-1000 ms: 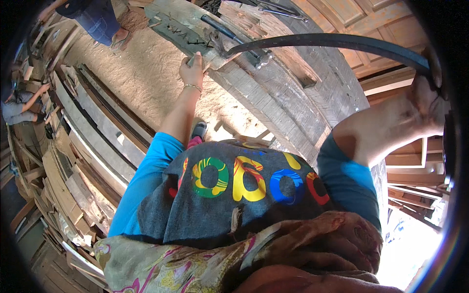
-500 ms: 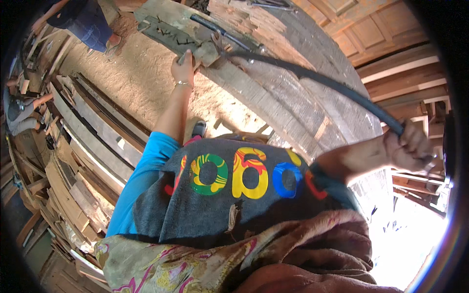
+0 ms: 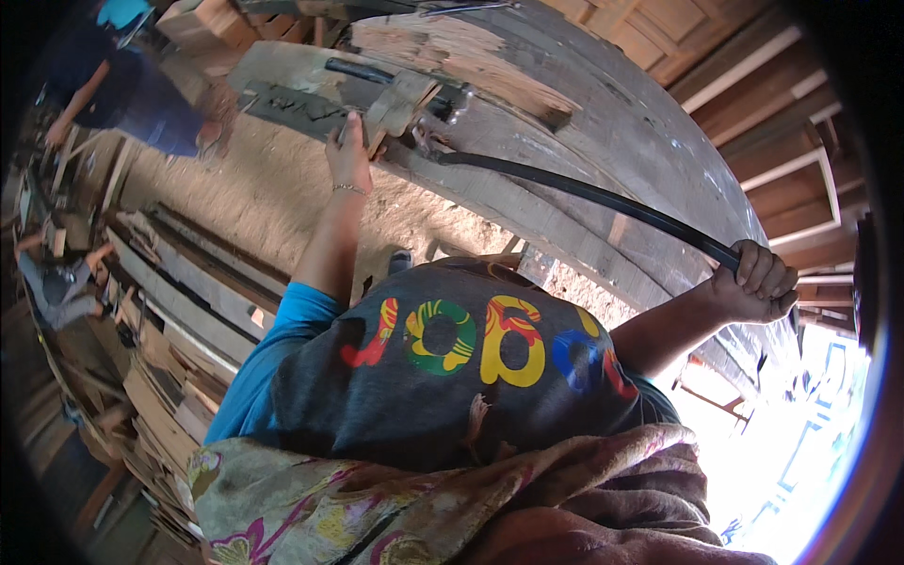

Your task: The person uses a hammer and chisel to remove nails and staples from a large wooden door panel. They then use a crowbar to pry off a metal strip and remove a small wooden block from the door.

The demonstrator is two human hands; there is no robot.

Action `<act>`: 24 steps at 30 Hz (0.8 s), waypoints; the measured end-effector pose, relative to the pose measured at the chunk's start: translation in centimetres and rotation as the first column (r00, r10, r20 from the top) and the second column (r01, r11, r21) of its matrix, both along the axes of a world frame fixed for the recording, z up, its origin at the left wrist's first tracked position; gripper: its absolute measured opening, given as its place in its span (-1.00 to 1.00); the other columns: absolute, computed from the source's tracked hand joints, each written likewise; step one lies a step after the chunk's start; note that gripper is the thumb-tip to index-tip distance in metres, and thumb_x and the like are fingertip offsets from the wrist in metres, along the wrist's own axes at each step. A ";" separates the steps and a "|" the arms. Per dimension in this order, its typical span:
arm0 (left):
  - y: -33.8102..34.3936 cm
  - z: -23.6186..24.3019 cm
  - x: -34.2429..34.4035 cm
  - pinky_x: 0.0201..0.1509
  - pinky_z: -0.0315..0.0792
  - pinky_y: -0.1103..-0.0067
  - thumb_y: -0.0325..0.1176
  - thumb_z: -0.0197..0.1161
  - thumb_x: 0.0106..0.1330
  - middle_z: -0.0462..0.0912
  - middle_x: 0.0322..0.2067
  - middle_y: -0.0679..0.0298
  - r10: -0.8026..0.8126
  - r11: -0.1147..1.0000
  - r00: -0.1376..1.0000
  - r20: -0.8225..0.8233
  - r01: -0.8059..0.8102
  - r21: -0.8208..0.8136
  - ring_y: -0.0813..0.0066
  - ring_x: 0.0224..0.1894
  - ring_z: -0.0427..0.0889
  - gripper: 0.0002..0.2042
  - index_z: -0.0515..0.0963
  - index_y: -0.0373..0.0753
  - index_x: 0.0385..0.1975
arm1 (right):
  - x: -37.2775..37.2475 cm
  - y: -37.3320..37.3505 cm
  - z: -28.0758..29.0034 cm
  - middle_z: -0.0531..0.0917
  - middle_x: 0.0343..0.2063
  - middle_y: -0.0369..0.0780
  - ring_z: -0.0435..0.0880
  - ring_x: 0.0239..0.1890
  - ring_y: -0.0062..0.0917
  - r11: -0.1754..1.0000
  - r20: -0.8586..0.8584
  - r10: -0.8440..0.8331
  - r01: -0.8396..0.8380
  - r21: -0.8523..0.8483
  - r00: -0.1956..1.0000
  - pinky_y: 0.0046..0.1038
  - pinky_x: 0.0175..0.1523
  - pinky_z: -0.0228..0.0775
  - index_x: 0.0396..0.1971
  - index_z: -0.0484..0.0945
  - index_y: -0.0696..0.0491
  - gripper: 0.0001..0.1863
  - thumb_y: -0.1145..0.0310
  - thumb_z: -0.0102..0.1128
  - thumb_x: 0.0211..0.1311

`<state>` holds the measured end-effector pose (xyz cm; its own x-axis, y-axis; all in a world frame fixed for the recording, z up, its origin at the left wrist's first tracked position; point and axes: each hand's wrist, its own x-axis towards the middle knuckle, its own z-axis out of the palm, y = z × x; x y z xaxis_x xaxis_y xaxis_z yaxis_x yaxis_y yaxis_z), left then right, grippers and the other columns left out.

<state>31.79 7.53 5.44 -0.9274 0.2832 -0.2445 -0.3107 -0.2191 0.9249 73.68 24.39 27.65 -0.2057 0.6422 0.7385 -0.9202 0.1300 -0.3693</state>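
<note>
My right hand (image 3: 756, 284), at the right, is closed round the end of a long black pry bar (image 3: 603, 199). The bar slants up and left across a thick timber, its hooked tip near a small wooden block (image 3: 403, 102). My left hand (image 3: 349, 158), with a bracelet at the wrist, grips the near edge of a weathered grey board (image 3: 292, 105); its thumb points up and its other fingers are partly hidden. Dark, crooked marks, perhaps bent nails, show on that board. The block sits tilted just right of my left hand. Behind it lies a black-handled tool (image 3: 358, 70).
A broad grey timber slab (image 3: 621, 104) with a splintered piece (image 3: 452, 58) fills the far side. Stacked planks (image 3: 179, 282) line the left. One person (image 3: 141, 104) stands at the upper left; another (image 3: 61, 282) crouches lower. Wooden panels and frames (image 3: 782, 132) stand at right.
My right hand and the bar's held end have shifted left in the picture. The hooked tip has dropped away from the block, which now looks more tilted. The view has also shifted.
</note>
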 end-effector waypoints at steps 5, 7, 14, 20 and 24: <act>8.6 11.3 4.6 -0.54 0.50 0.58 -0.04 0.26 0.19 0.57 -0.33 0.12 -0.334 0.905 0.901 -0.275 0.388 0.173 0.39 -0.50 0.60 -0.46 0.34 -0.41 -0.08 | -0.7 -2.5 2.4 0.22 -0.92 -0.43 0.16 -0.91 -0.77 0.985 0.052 0.098 -0.104 0.134 0.994 -0.69 -0.77 0.00 -0.81 0.19 -0.13 -0.64 0.25 -0.11 0.20; 13.2 13.4 6.3 -0.54 0.45 0.62 -0.08 0.22 0.24 0.56 -0.43 0.24 -0.486 0.814 0.804 -0.343 0.559 0.159 0.52 -0.53 0.54 -0.62 0.41 -0.31 -0.21 | -1.2 -3.5 2.9 0.22 -0.92 -0.43 0.16 -0.91 -0.77 0.984 0.049 0.087 -0.093 0.153 0.995 -0.69 -0.77 0.00 -0.81 0.20 -0.12 -0.65 0.27 -0.12 0.19; 27.2 4.6 7.9 -0.60 0.47 0.47 -0.02 0.23 0.18 0.63 -0.49 0.02 -0.602 0.761 0.610 -0.515 0.244 -0.601 0.33 -0.51 0.66 -0.58 0.57 -0.38 -0.44 | -0.7 -6.9 2.5 0.29 -0.84 -0.36 0.20 -0.87 -0.63 0.996 0.039 -0.051 0.048 0.076 0.998 -0.60 -0.75 0.09 -0.77 0.25 -0.08 -0.67 0.25 -0.19 0.20; 25.0 2.7 7.2 -0.77 0.37 0.51 0.00 0.13 0.26 0.61 -0.52 0.07 -0.702 0.580 0.711 0.029 0.595 -0.557 0.33 -0.61 0.61 -0.47 0.49 -0.52 -0.24 | 1.4 -9.5 -0.3 0.30 -0.74 -0.32 0.24 -0.79 -0.55 0.986 0.040 -0.163 0.161 0.049 0.986 -0.50 -0.68 0.13 -0.61 0.17 -0.10 -0.76 0.27 -0.34 0.28; 22.4 2.0 7.2 -0.77 0.28 0.62 0.07 0.07 0.29 0.54 -0.57 0.17 -0.750 0.639 0.654 -0.104 0.674 -0.372 0.50 -0.73 0.47 -0.45 0.45 -0.47 -0.22 | 1.1 -10.2 -0.3 0.25 -0.76 -0.33 0.15 -0.82 -0.53 0.963 0.024 -0.264 0.265 -0.055 0.964 -0.50 -0.70 0.08 -0.62 0.19 -0.11 -0.78 0.28 -0.31 0.24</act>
<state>38.95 29.94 7.39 -0.4997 0.8339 -0.2343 -0.0313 0.2529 0.9670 74.78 14.17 27.33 -0.0344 0.7162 0.6971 -0.8494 0.3466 -0.3980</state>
